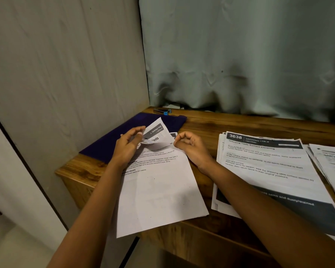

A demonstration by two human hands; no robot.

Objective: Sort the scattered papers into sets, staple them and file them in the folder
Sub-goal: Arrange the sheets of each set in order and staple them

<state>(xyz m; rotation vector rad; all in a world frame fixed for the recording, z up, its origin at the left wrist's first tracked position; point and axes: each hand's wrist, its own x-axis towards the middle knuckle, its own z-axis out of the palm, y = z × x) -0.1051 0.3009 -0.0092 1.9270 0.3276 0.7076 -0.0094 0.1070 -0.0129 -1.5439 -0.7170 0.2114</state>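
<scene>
A set of printed papers (159, 192) lies on the wooden table (240, 122), its lower end hanging past the front edge. My left hand (129, 146) pinches the top sheet's upper corner and curls it back. My right hand (191, 147) rests at the set's upper right edge with fingers curled; whether it grips the paper is unclear. A dark blue folder (112, 140) lies under the papers' top left part. A stapler (162, 111) with a blue end sits at the table's back, beyond the folder.
A stack of printed sheets headed "3638" (269, 171) lies to the right, with another pile (333, 165) at the far right. A pale curtain (240, 55) hangs behind the table and a wall panel (66, 74) stands at left.
</scene>
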